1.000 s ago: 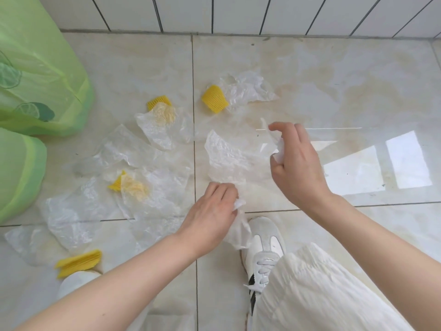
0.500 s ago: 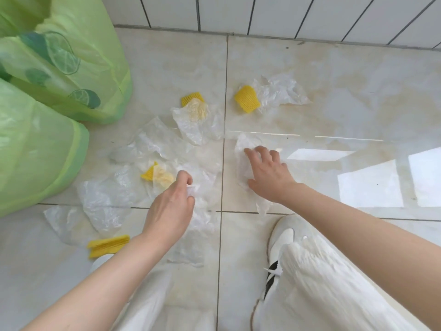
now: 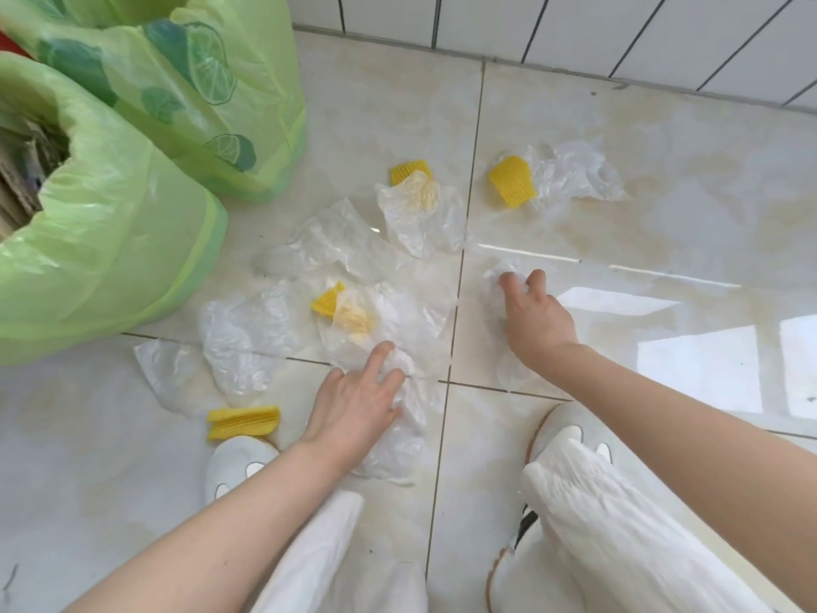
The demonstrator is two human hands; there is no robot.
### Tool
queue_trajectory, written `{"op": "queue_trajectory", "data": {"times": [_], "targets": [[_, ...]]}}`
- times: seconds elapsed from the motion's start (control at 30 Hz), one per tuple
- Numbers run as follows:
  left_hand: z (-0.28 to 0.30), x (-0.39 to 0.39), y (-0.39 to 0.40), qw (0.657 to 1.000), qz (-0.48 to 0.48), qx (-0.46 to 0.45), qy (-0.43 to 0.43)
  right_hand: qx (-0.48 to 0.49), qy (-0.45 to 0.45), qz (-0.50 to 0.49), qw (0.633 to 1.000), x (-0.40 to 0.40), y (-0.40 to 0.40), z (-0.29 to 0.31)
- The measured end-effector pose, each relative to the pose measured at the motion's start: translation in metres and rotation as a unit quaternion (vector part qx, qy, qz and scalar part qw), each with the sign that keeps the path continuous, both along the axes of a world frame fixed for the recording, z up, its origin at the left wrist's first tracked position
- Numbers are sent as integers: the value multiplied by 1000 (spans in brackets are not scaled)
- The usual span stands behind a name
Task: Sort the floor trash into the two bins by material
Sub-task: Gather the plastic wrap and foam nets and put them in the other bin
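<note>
**A:** Tiled floor (image 3: 663, 223), white wall tiles behind, two green-lined bins (image 3: 132, 241) on the left. Clear plastic sheets and yellow foam nets lie all over. What's changed?

**B:** A second ago the right hand (image 3: 537, 323) was up in the air pinching a sheet. Now it's down on the floor, its grip bunched around a crumpled wad (image 3: 499, 280) just right of the grout line. The left hand (image 3: 356, 402) has slid left and sits on another sheet (image 3: 398, 435), fingers only loosely curled into it, more pressing than clamped.

**A:** So gathering, not binning yet?

**B:** Looks that way, collecting plastic in both hands first. The nets, like the one (image 3: 512, 182) up top, are all untouched, so most of the sorting's still to do.
</note>
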State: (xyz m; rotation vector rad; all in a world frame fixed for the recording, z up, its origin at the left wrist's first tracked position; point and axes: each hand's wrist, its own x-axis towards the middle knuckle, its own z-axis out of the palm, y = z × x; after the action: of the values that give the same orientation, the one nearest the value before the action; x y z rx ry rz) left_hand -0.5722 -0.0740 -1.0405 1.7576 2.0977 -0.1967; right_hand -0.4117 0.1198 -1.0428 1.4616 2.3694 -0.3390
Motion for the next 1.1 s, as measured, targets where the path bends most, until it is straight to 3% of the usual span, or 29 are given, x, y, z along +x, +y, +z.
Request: {"op": "queue_trajectory", "data": {"times": [0.13, 0.2, 0.33, 0.47, 0.73, 0.87, 0.97, 1.1], "targets": [[-3, -4, -7, 998, -53, 38, -13, -9, 34, -34, 999, -9, -3, 15], [4, -7, -10, 996, -35, 71, -30, 1, 68, -43, 997, -16, -6, 25], [23, -17, -16, 976, 77, 158, -126, 43, 148, -4, 988, -34, -17, 52], [49, -35, -31, 933, 200, 234, -186, 33, 200, 65, 977, -62, -32, 75], [78, -74, -73, 845, 377, 328, -193, -39, 160, 247, 955, -115, -66, 69], [75, -89, -84, 818, 453, 319, -156, -75, 120, 272, 952, -132, -72, 49], [65, -102, -90, 817, 484, 274, -150, -80, 95, 276, 953, -142, -74, 33], [47, -114, -100, 886, 431, 113, -124, -84, 69, 269, 957, -147, -78, 16]]}}
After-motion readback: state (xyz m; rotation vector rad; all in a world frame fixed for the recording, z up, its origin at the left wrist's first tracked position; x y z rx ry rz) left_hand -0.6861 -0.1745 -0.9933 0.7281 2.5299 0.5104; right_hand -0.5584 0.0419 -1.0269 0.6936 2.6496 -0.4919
